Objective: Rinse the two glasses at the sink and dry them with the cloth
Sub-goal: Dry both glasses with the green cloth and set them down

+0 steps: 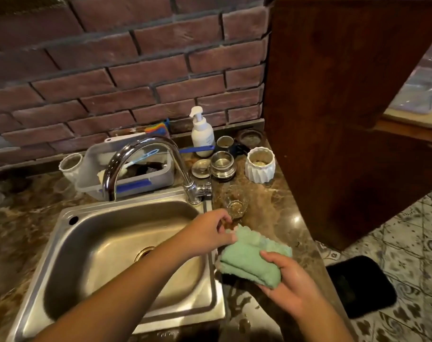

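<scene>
Right hand [291,287], fingers curled, grips the folded green cloth [251,257] above the tabletop [271,213], just right of the sink [91,218]; the cloth is soft, light and graspable anywhere. Left hand [210,233] appears to pinch its far corner. Beyond, a clear glass [237,203] stands upright, probably fragile and slippery when wet; best held round its wall.

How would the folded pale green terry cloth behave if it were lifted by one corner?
Probably floppy: the folded pale green terry cloth bends and bulges in the grip of the right hand, and its far corner stands crumpled. Likely light for its bulk, being soft towelling layers. Its fluffy pile suggests it should not slip, though the folds may well fall open.
</scene>
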The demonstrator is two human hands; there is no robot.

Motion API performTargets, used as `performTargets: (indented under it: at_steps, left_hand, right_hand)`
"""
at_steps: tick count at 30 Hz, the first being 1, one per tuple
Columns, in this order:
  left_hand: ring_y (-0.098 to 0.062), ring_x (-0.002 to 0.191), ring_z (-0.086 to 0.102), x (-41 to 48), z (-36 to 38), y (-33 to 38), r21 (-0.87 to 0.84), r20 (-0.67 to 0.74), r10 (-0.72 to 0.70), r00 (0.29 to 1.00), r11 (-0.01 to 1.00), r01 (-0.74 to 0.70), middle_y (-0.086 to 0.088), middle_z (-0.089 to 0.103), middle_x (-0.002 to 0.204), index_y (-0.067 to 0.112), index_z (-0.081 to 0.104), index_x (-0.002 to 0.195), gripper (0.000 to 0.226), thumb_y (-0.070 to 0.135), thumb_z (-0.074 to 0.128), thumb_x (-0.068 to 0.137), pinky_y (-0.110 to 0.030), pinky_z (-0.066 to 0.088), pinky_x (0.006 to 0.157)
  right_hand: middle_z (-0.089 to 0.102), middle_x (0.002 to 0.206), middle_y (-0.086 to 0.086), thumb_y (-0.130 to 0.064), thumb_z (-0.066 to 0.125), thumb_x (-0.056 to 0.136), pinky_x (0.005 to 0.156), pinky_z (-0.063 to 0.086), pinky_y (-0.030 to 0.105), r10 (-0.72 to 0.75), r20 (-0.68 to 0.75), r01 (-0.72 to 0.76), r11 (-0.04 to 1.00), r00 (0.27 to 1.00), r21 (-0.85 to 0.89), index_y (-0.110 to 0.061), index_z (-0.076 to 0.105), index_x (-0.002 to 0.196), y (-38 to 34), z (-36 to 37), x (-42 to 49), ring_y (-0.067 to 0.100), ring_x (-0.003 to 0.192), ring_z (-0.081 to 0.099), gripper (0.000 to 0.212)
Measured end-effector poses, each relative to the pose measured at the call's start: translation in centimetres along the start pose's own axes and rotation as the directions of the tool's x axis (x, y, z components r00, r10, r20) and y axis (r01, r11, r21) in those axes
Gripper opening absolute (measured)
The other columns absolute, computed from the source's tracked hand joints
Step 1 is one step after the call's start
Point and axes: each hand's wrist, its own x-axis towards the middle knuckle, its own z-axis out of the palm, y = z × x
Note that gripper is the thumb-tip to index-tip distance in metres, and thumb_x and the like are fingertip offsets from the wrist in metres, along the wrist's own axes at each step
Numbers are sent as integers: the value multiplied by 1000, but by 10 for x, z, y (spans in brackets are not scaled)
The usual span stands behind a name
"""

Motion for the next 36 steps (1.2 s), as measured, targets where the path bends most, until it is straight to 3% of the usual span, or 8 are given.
performTargets:
  at_steps: [3, 8, 12, 14, 17, 21, 27, 36]
  left_hand:
    - [-14, 97, 59, 37, -11, 7, 164, -32, 72, 997, 984, -66, -1, 61, 115, 25, 58, 124, 39, 33, 74, 89, -33, 53, 84]
    - [-25, 138, 34, 86, -16, 17, 386, 22, 176, 984, 907, -171, -2, 29, 150, 35, 39, 147, 69, 26, 74, 89, -45, 43, 111]
    - [-33, 146, 21, 113, -1, 15, 460, 121, 87, 989, 878, -134, -6, 17, 158, 35, 30, 153, 81, 28, 76, 86, -52, 37, 114]
    - [-34, 144, 21, 120, 6, 13, 471, 115, 52, 992, 876, -100, -7, 22, 154, 35, 31, 150, 78, 27, 76, 86, -54, 39, 111]
    - [-36, 141, 24, 125, 11, 11, 534, 101, 42, 994, 841, -90, -8, 24, 151, 34, 31, 148, 75, 23, 74, 87, -54, 43, 107]
    - [-38, 135, 31, 128, 9, 10, 608, 128, 72, 989, 782, -135, -11, 29, 145, 30, 34, 145, 71, 26, 74, 87, -51, 49, 100]
    - [-30, 119, 47, 96, -12, 18, 413, 90, 51, 995, 907, -84, -4, 41, 128, 34, 49, 133, 62, 30, 81, 80, -46, 49, 100]
    - [-15, 98, 59, -43, -71, 60, 204, 84, 217, 973, 952, -229, 1, 61, 121, 23, 54, 128, 60, 24, 85, 77, -26, 50, 76]
  right_hand:
    - [65, 124, 33, 9, 88, 43, 66, 63, 50, -34, -11, 35, 997, 999, 67, 3, 55, 130, -15, -9, 17, 45, 94, 73, 94]
    - [64, 128, 29, 2, 49, 80, 79, 63, 47, -41, -52, 45, 996, 998, 83, 5, 50, 136, -30, -22, 38, 44, 112, 66, 56]
    - [60, 136, 27, -2, 60, 82, 89, 60, 42, -104, -12, 105, 988, 995, 112, 5, 54, 133, -35, -45, 51, 34, 119, 65, 53]
    - [68, 123, 23, -29, 78, 76, 91, 55, 21, -59, -86, 79, 967, 995, 244, 0, 68, 113, -36, -55, 55, 5, 109, 70, 48]
    - [69, 108, 10, -28, 88, 70, 88, 38, -5, -159, -217, 143, 986, 963, -86, -4, 73, 103, -36, -56, 54, -18, 98, 58, 43]
    - [69, 122, 27, -18, 62, 88, 87, 61, 48, -152, -129, 150, 988, 980, -24, -7, 67, 113, -46, -49, 53, 37, 108, 69, 28]
    - [65, 128, 25, 0, 53, 86, 97, 54, 53, -249, -134, 267, 953, 959, 143, -1, 56, 127, -45, -8, 22, 42, 121, 61, 41]
    - [76, 115, -3, -17, 65, 90, 91, 56, 33, -650, 124, 634, 652, 750, -416, -23, 66, 121, 22, 66, -44, 15, 107, 71, 32]
